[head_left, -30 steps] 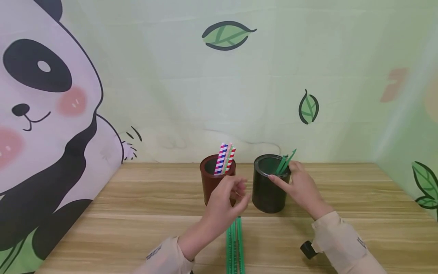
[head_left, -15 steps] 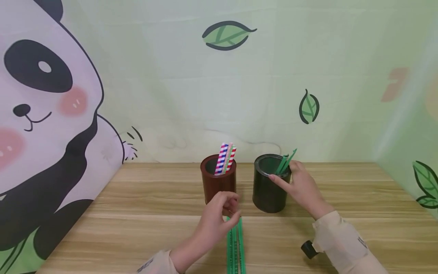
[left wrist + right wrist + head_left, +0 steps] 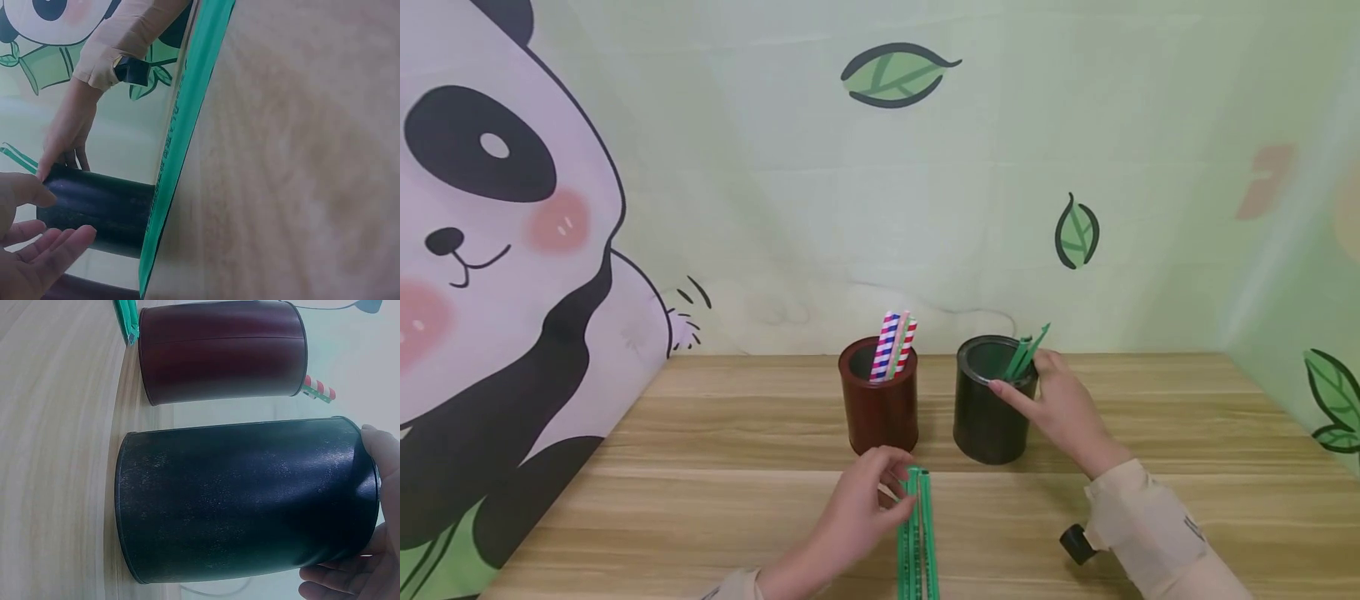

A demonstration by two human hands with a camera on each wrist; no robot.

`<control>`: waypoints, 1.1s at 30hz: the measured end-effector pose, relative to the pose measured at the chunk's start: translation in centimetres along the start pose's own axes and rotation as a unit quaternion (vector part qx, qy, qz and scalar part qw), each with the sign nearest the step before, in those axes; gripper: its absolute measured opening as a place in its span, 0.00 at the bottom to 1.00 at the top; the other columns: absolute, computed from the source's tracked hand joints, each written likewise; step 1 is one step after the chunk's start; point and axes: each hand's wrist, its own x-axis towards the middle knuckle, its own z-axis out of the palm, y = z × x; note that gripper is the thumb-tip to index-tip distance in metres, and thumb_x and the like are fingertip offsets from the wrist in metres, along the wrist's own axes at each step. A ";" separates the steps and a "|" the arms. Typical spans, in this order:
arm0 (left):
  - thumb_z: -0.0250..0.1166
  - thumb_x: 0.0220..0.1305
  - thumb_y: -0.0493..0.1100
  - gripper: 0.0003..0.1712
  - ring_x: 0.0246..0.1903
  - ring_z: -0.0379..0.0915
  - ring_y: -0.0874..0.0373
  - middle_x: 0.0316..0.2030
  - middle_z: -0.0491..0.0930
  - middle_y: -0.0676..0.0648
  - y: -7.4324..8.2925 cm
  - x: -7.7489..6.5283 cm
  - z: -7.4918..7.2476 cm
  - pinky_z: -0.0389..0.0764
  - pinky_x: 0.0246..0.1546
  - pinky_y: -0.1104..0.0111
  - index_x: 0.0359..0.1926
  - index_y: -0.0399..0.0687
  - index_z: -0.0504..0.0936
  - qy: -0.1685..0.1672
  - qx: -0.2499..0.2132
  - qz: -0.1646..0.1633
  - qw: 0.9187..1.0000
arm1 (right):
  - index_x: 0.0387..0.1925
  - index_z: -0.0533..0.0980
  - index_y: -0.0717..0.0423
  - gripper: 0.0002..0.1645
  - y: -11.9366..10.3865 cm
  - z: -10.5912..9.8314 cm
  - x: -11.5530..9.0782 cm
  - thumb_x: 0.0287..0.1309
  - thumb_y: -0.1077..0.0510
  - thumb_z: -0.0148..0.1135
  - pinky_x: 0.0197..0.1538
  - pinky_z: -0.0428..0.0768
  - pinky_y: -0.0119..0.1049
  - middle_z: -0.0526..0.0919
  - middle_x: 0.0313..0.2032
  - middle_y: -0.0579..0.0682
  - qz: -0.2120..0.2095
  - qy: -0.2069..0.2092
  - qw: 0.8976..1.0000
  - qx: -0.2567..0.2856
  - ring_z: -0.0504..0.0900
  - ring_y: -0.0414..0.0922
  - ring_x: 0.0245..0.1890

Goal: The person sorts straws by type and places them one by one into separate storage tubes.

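Note:
My left hand [image 3: 859,504] is low over the table, beside the upper end of several long, flat green printed strips [image 3: 928,542]. Its thumb and fingers are loosely bent and apart, with nothing between them in the left wrist view. My right hand [image 3: 1069,417] grips the black cylindrical cup [image 3: 988,429] at its rim, thumb on the near side and fingers round the right. Slim green pieces [image 3: 1021,360] lean out of this cup. To its left stands a dark red-brown cup [image 3: 880,412] holding striped sticks [image 3: 887,346].
Both cups stand upright towards the back of the wood-grain table [image 3: 700,433]. Behind them hangs a pale green backdrop [image 3: 760,208] printed with a panda and leaves. A small black device [image 3: 1077,544] is at the right wrist.
My left hand has come down and towards me from in front of the red-brown cup to the green strips. The right hand has kept its grip on the black cup.

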 end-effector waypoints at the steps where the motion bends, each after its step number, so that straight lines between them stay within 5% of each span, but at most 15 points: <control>1: 0.65 0.56 0.30 0.19 0.33 0.76 0.64 0.38 0.76 0.40 -0.1 -0.1 0.0 0.80 0.33 0.76 0.50 0.38 0.74 -0.004 -0.001 -0.004 1.000 | 0.64 0.62 0.72 0.47 0.0 0.0 0.0 0.61 0.37 0.57 0.62 0.69 0.61 0.65 0.63 0.70 0.000 0.000 1.000 0.000 0.70 0.65 0.60; 16: 0.69 0.52 0.33 0.18 0.29 0.75 0.62 0.32 0.77 0.45 -0.5 -0.9 0.1 0.76 0.30 0.75 0.44 0.37 0.75 -0.052 0.033 -0.063 0.996 | 0.64 0.61 0.72 0.48 -0.2 -0.3 -0.1 0.61 0.36 0.56 0.63 0.69 0.61 0.64 0.64 0.70 0.002 -0.006 1.000 0.002 0.69 0.65 0.62; 23: 0.69 0.53 0.34 0.16 0.19 0.74 0.65 0.31 0.77 0.45 -1.3 -1.1 0.6 0.75 0.26 0.75 0.43 0.35 0.74 -0.087 0.003 -0.118 0.989 | 0.66 0.58 0.73 0.51 -0.3 -0.1 -0.1 0.61 0.34 0.54 0.64 0.68 0.61 0.63 0.64 0.70 0.007 -0.016 1.000 0.002 0.68 0.65 0.62; 33: 0.70 0.48 0.30 0.17 0.14 0.75 0.62 0.26 0.73 0.48 -2.0 -1.2 1.3 0.74 0.18 0.74 0.38 0.37 0.73 -0.079 -0.020 -0.144 0.986 | 0.64 0.60 0.73 0.49 -0.1 -0.1 -0.1 0.61 0.35 0.55 0.62 0.69 0.60 0.64 0.63 0.70 0.002 -0.009 1.000 0.001 0.70 0.64 0.60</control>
